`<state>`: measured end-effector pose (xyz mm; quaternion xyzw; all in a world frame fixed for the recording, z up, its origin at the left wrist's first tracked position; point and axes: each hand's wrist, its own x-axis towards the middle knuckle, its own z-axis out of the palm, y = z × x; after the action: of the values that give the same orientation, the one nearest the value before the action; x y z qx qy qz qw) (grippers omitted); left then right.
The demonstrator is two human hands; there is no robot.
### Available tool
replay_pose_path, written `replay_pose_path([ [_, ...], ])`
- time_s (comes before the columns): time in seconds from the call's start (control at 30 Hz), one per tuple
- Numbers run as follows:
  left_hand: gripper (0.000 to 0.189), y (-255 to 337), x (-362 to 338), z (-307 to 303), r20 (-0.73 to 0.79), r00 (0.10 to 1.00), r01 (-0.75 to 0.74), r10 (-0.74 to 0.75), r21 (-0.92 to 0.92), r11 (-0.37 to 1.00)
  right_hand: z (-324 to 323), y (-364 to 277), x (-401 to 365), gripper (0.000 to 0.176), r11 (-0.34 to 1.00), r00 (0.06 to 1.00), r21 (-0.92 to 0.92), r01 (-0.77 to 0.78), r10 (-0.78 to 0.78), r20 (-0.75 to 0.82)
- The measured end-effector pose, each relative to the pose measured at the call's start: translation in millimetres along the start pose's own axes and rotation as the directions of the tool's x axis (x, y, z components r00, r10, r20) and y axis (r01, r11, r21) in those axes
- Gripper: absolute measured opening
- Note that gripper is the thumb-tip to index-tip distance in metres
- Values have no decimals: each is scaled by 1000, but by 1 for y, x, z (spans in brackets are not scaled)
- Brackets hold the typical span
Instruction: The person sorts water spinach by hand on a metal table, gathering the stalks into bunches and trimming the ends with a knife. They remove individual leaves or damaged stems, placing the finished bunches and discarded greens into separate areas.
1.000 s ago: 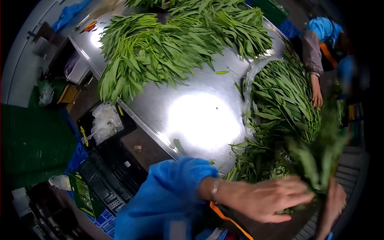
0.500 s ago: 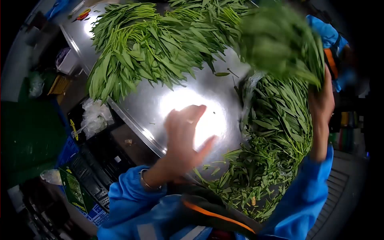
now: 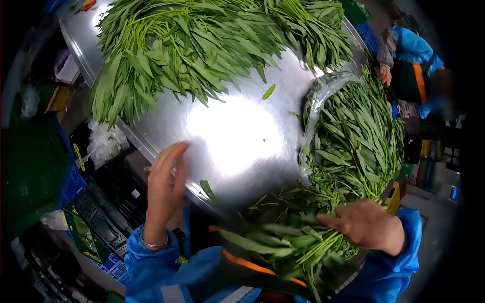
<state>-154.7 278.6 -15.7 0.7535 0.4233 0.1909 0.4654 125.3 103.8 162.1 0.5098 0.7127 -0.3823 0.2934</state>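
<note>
At the tabletop's (image 3: 146, 129) near edge, the left hand (image 3: 165, 184) is empty, fingers spread; at its near right corner, the right hand (image 3: 364, 224) grips a leafy bunch (image 3: 303, 245) by its stems.

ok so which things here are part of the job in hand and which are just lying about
Likely in the job:
long-leaved green stalks in the right hand
leafy green bundles on the shiny metal table
green heap edged with clear plastic

Seemingly lying about:
crumpled whitish plastic
blue plastic crate
</note>
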Motion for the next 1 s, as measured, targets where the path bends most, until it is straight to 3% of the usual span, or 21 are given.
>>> replay_pose_path([
  [0.03, 41, 29, 9, -3, 85, 996, 58, -36, -266, 962, -6, -12, -1, 44, 986, 983, -146, -78, 52, -174],
  [0.1, 72, 89, 22, 1, 330, 844, -263, 423, -433, 862, -13, -24, 15, 38, 965, 936, -207, -160, 82, -343],
  [0.13, 86, 107, 21, 22, 367, 764, -424, 531, -335, 841, -19, -27, 23, 35, 950, 902, -238, -202, 86, -422],
  [0.17, 96, 115, 20, 42, 403, 715, -464, 571, -338, 819, -24, -32, 29, 33, 952, 877, -227, -207, 78, -474],
  [0.2, 106, 123, 20, 62, 438, 662, -502, 609, -344, 793, -34, -34, 30, 31, 958, 878, -215, -189, 67, -474],
  [0.23, 111, 122, 21, 75, 466, 647, -419, 603, -443, 792, -42, -33, 30, 30, 965, 878, -200, -170, 56, -475],
  [0.3, 108, 117, 26, 71, 493, 741, -196, 456, -490, 849, -47, -17, 37, 32, 975, 816, -171, -140, 16, -577],
  [0.37, 106, 107, 30, 68, 522, 802, 83, 289, -577, 812, -63, 12, 39, 65, 998, 770, 25, 63, -33, -637],
  [0.43, 87, 94, 36, 60, 383, 912, 136, 145, -616, 776, -67, 63, 51, 61, 934, 567, 262, 243, 82, -820],
  [0.47, 68, 76, 37, 48, 502, 864, 432, -37, -701, 568, -69, 89, 57, 60, 873, 446, 321, 367, 137, -884],
  [0.5, 45, 86, 39, 25, 534, 814, 580, -229, -718, 385, -67, 105, 77, 54, 667, 577, 674, 317, 428, -695],
  [0.57, 32, 85, 33, 9, 356, 857, 443, -372, -877, 183, -22, 170, 160, 59, 685, 538, 727, 40, 599, -594],
  [0.6, 37, 89, 33, 1, 336, 820, 446, -463, -882, 150, 2, 189, 200, 78, 594, 526, 799, -96, 712, -465],
  [0.63, 47, 91, 34, 0, 255, 805, 390, -536, -908, 153, 25, 206, 238, 81, 491, 434, 844, -215, 822, -368],
  [0.67, 57, 87, 37, -3, 209, 832, 349, -513, -917, 192, 34, 199, 262, 85, 426, 312, 880, -208, 882, -353],
  [0.7, 72, 82, 40, -6, 166, 855, 312, -492, -922, 231, 36, 188, 280, 82, 419, 259, 883, -211, 895, -362],
  [0.77, 71, 74, 43, -2, 184, 843, 331, -505, -918, 217, 44, 153, 292, 53, 570, 142, 782, -251, 821, -553],
  [0.83, 71, 70, 52, 6, 225, 844, 364, -487, -907, 213, 84, 148, 306, 28, 717, 302, 684, -135, 687, -661],
  [0.9, 72, 70, 72, 21, 355, 812, 446, -464, -889, 99, 120, 109, 266, 15, 698, 533, 714, -55, 625, -571],
  [0.93, 69, 65, 90, 37, 341, 855, 429, -391, -888, 164, 145, 87, 243, 13, 643, 664, 765, -11, 577, -475],
  [1.0, 46, 69, 131, 85, 303, 892, 387, -335, -896, 219, 240, 29, 204, 18, 233, 669, 927, 292, 643, -373],
])
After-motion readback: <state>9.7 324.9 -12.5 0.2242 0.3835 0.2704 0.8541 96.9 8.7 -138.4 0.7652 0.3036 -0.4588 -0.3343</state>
